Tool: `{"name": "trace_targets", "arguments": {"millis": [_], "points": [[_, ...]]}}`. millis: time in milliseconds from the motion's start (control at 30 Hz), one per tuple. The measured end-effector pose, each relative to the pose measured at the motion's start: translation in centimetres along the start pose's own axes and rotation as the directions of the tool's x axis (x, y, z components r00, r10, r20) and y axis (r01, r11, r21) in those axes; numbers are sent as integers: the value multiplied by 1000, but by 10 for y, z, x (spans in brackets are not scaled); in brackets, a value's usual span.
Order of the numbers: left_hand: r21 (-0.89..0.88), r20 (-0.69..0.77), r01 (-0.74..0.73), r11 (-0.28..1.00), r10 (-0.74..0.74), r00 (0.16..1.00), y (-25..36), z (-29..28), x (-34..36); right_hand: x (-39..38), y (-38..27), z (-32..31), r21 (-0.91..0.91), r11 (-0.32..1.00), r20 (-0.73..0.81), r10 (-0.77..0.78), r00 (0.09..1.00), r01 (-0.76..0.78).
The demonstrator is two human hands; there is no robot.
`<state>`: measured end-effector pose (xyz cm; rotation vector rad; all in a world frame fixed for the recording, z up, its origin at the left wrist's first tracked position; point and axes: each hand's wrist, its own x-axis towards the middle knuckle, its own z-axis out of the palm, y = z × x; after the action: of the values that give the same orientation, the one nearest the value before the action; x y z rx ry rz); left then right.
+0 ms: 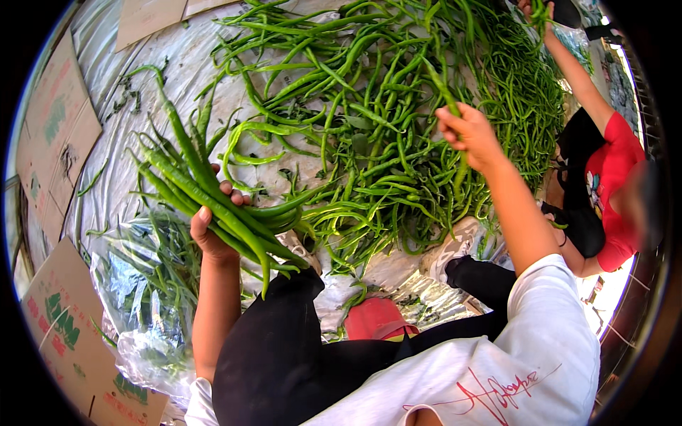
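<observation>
My left hand (217, 220) is wrapped round a thick bunch of long green chili peppers (188, 177), held up above the ground sheet on the left. The peppers fan out past both sides of the fist. Over the pile my right hand (470, 138) is closed on a single long green pepper (442, 86), whose ends stick out above and below the fingers. Beneath and beyond it spreads a wide heap of loose green chili peppers (369, 142), covering the middle and the far right of the sheet.
A clear plastic bag (153, 305) with green peppers in it stands by my left forearm. Flattened cardboard (53, 142) lies along the left. Between my legs is a red plastic object (376, 318). At right, a person in a red shirt (619, 188) reaches over the heap, holding peppers.
</observation>
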<state>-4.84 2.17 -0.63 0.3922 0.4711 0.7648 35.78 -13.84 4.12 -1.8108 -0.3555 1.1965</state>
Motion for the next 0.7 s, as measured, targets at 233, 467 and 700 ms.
{"name": "trace_targets", "arguments": {"millis": [233,467,700], "points": [[8,-9,0,1000,0,1000,0,4,0,111,40,172,-86,986,-207,120,971,-140],[15,-75,32,999,-31,997,4,-3,-9,193,55,149,-219,905,-484,224,846,-365],[22,-93,-5,1000,7,996,15,-6,-7,118,-10,49,623,727,32,-392,920,288]]}}
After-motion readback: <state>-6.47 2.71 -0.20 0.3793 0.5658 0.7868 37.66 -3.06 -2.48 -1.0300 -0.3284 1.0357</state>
